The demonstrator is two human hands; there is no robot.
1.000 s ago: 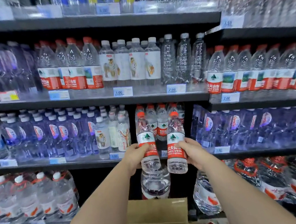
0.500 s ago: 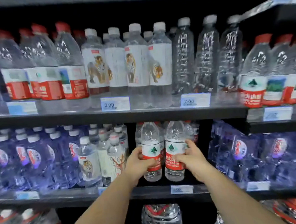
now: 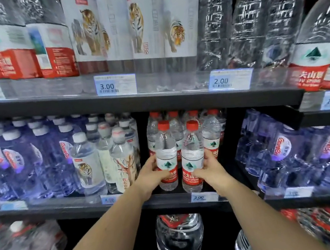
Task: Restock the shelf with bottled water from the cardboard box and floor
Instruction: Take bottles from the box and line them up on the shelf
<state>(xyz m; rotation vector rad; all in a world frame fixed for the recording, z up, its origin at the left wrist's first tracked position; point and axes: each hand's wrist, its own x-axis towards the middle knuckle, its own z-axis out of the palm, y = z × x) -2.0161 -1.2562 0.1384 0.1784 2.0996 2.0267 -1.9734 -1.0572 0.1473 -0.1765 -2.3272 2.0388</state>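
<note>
Left grip [image 3: 151, 176] curls round the left bottle [image 3: 166, 155], right grip [image 3: 211, 170] round the right bottle [image 3: 192, 158], at the shelf [image 3: 167, 200] front; both likely need setting down upright next.

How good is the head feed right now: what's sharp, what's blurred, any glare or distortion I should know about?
Head view: sharp at centre, where the left hand grips the left red-capped bottle and the right hand the right red-capped bottle; lower-left bottles smeared; upper shelf edge bowed by the wide-angle lens; bright glints on the clear embossed bottles upper right; upper 2.00 price tag legible.
</note>
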